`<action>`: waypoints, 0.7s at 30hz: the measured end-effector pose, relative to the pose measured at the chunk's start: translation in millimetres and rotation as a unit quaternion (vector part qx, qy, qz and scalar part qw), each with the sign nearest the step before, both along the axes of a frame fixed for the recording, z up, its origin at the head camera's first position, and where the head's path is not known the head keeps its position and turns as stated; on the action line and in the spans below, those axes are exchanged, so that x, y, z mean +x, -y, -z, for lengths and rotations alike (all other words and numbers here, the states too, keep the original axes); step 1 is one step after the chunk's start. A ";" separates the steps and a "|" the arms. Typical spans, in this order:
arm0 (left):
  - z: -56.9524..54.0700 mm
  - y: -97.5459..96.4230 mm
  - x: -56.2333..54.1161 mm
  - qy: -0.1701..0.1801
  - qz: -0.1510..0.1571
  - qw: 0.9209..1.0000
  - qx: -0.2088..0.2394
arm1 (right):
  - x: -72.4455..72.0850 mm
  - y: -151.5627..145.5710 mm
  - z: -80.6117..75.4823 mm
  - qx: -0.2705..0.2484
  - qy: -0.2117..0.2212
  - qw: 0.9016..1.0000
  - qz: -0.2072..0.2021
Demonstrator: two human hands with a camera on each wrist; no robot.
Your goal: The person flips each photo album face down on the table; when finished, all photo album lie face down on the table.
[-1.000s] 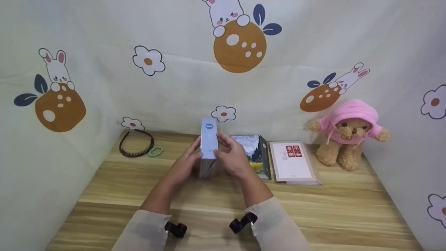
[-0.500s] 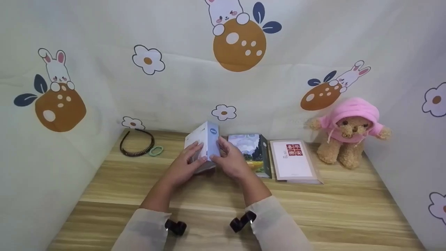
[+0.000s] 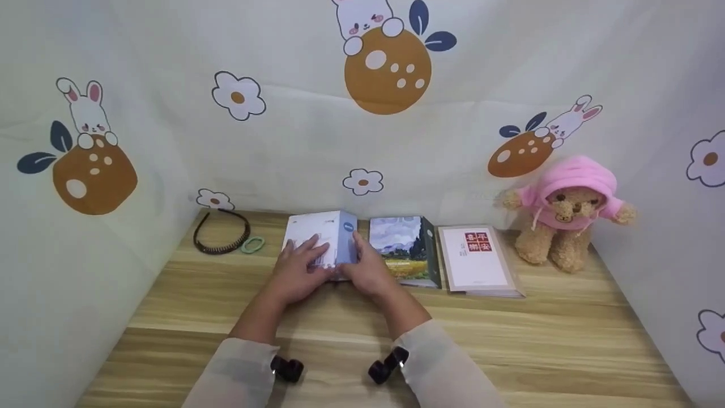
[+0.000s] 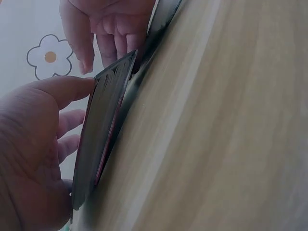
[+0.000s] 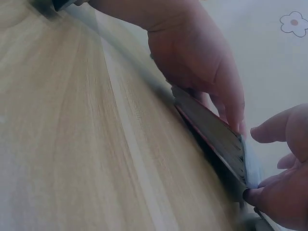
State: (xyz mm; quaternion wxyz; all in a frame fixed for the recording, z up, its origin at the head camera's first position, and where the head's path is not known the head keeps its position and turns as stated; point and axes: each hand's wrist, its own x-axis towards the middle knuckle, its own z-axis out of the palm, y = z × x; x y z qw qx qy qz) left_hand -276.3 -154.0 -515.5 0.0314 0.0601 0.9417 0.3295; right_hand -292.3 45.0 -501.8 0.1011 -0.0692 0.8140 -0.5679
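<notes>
A photo album (image 3: 315,222) with a white cover and pale blue spine lies tilted close over the table, under my hands. My left hand (image 3: 298,272) rests on its cover, fingers spread and thumb at the near edge by the spine. My right hand (image 3: 367,266) touches the spine side, its thumb at the near corner and its fingers extended along the spine. In the left wrist view the album's page edges (image 4: 96,130) face the camera, and a gap shows beneath its lower cover.
To the right lie an album with a landscape painting cover (image 3: 399,241) and a white album with red characters (image 3: 476,266). A teddy bear in a pink hood (image 3: 572,209) sits farther right. At the left are a dark headband (image 3: 218,249) and a green hair tie (image 3: 253,245).
The album has turned from standing spine-up between both hands to lying nearly flat, cover upward. My left hand has gone from its side onto the cover; my right hand has stayed by the spine.
</notes>
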 end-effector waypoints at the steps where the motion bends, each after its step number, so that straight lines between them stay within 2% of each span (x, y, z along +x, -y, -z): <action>1: 0.5 -0.2 -0.1 0.001 0.000 1.000 -0.003 | -0.5 -0.5 0.4 -0.005 0.001 1.000 -0.001; 5: 2.2 -0.6 0.0 0.011 0.004 1.000 -0.017 | -1.1 -3.4 -3.7 -0.037 0.016 0.999 -0.002; 9: 2.5 -0.6 -2.9 0.022 0.012 0.999 -0.023 | 0.5 -10.6 -19.0 -0.065 0.020 0.998 -0.002; 15: -3.1 1.8 -6.8 0.037 0.018 0.999 -0.035 | 11.7 -28.5 -51.1 -0.082 -0.012 0.996 -0.038; 18: -7.8 1.3 -8.0 0.051 0.025 0.996 -0.063 | 17.9 -44.4 -59.4 -0.083 -0.031 0.995 -0.046; 21: -14.4 -0.5 -10.3 0.077 0.038 0.992 -0.093 | 19.4 -67.2 -64.5 -0.054 -0.051 0.996 -0.048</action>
